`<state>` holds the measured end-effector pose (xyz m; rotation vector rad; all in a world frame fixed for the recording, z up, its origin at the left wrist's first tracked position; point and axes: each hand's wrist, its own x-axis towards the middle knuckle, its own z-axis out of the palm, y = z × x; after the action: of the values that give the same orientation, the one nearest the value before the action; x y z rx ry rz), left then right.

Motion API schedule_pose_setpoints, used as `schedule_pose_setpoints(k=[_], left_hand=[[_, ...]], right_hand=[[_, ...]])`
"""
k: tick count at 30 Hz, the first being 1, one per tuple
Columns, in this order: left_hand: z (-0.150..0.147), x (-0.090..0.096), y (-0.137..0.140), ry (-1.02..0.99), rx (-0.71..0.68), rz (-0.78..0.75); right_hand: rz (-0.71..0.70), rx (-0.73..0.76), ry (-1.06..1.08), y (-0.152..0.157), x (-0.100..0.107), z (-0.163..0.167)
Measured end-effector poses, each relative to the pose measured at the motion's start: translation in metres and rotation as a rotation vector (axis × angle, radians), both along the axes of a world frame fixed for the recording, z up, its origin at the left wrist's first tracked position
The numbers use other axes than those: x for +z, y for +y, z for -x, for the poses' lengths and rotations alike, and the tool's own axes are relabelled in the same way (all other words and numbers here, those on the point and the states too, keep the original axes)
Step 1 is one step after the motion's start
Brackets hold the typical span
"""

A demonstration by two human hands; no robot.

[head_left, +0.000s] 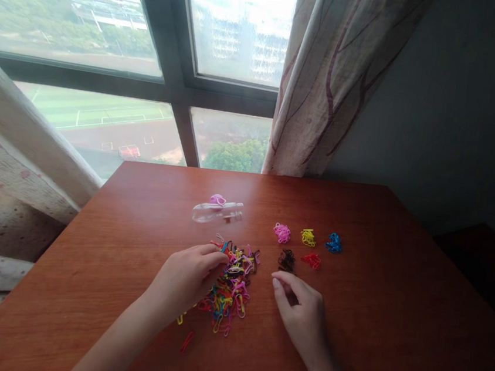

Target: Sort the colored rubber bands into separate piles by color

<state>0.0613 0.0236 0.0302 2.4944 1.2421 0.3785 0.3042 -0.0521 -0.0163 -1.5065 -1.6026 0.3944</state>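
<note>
Sorting by colour looks to be the step in hand: left hand rests loosely curled on the near-left edge of the mixed pile of small rubber bands, fingertips in the bands, nothing clearly gripped. Right hand sits just right of that pile, fingers pinched narrow; whether a band is held between them cannot be told. Just beyond the right hand's fingertips lies the dark brown cluster, with the red cluster beside it and, farther out, the pink cluster, yellow cluster and blue cluster, all apart from each other. Next move likely calls for a fine pinch of one band without dragging tangled neighbours. Beyond the left hand lies a clear plastic bottle on its side on the bench; a stray red band lies near the left wrist. Nothing blocks either hand.
</note>
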Motion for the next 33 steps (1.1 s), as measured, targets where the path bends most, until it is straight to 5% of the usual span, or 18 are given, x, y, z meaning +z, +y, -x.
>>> schedule_pose_setpoints(k=[9, 16, 21, 26, 33], left_hand=[[-0.002, 0.020, 0.008, -0.334, 0.001, 0.145], [-0.034, 0.022, 0.019, -0.430, -0.085, 0.203], [-0.085, 0.012, 0.035, -0.322, -0.200, 0.219], [-0.122, 0.004, 0.048, -0.226, -0.249, 0.198], [-0.106, 0.012, 0.054, -0.214, -0.262, 0.192]], right_hand=[[0.003, 0.007, -0.007, -0.001, 0.002, 0.000], [0.005, 0.075, -0.041, -0.014, 0.001, 0.010], [0.000, 0.166, -0.074, -0.021, 0.000, 0.019], [0.007, 0.102, -0.002, -0.018, -0.003, 0.017], [0.014, 0.094, 0.008, -0.016, -0.003, 0.016]])
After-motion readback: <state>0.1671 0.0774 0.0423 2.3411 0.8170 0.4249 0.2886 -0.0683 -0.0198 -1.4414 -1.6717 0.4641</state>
